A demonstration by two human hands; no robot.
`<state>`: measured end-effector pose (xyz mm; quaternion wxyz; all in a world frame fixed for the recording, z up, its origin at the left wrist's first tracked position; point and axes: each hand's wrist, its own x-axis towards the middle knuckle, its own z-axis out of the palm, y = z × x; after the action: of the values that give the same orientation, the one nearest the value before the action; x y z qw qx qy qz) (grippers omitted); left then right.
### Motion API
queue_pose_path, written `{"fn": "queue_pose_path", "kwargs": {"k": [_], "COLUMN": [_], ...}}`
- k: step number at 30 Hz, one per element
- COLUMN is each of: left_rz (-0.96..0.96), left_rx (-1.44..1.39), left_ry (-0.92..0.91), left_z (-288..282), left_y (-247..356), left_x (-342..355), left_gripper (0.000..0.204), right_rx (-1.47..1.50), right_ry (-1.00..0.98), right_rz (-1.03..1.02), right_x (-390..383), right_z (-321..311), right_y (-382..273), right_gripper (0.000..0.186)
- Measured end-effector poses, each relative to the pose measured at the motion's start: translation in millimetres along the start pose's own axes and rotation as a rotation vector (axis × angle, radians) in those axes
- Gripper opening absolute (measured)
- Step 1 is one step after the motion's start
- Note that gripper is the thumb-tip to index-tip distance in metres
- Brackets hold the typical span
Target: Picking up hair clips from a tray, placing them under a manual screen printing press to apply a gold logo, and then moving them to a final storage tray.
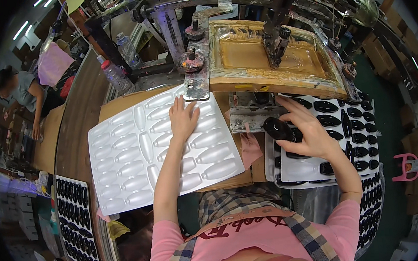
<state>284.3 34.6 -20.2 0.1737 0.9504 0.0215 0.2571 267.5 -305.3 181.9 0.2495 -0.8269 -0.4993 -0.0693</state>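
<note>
Black piece (277, 128): glossy, rounded, bottle-like. It sits in the right hand (313, 133), above the near left edge of a white tray of similar black pieces (299, 168) and just beside a metal fixture (248, 121). The right hand is narrowed on the piece, thumb on the near side, with other fingers reaching out toward the fixture. Exact finger contact is partly hidden.

Handling note (judgement): the gloss will probably show smudges, so a light hold by the edges or ends, rather than across the broad face, should serve best. The piece is better kept level and turned to its final angle while clear of the metal, to avoid scraping it. Loose fingers should be kept off the fixture's corners.

Left hand (184, 121): palm down, fingers spread, over the upper part of a pale moulded tray (143, 147) with rows of bottle-shaped forms; no grip on a black piece seen. Steady, light pressure would likely stop that tray sliding; fingertips lie close to a metal bracket (197, 89), worth watching.

Outward: a wooden screen frame (277, 87) overhangs the fixture, so a low approach from the near side seems safest. Pink cloth (251, 150) lies between the trays. Dark item in the fixture under the frame: cannot tell what.
</note>
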Motion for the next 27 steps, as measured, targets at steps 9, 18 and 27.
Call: {"fn": "queue_pose_path", "kwargs": {"k": [9,18,27], "left_rz": [0.004,0.118,0.081], "left_rx": [-0.027,-0.040,-0.066], "left_ry": [-0.066,-0.074,-0.156], "left_z": [1.0,-10.9,-16.7], "left_y": [-0.7,11.0,15.7], "left_x": [-3.5,-10.3,-12.1], "left_gripper": [0.030,0.029,0.030], "right_rx": [0.077,0.346,0.364], "right_ry": [0.258,0.451,0.253], "right_rz": [0.460,0.684,0.535], "right_x": [-43.1,-65.1,-69.4], "right_z": [-5.1,-5.1,-6.2], "right_y": [7.7,18.0,33.4], "right_gripper": [0.042,0.043,0.057]}}
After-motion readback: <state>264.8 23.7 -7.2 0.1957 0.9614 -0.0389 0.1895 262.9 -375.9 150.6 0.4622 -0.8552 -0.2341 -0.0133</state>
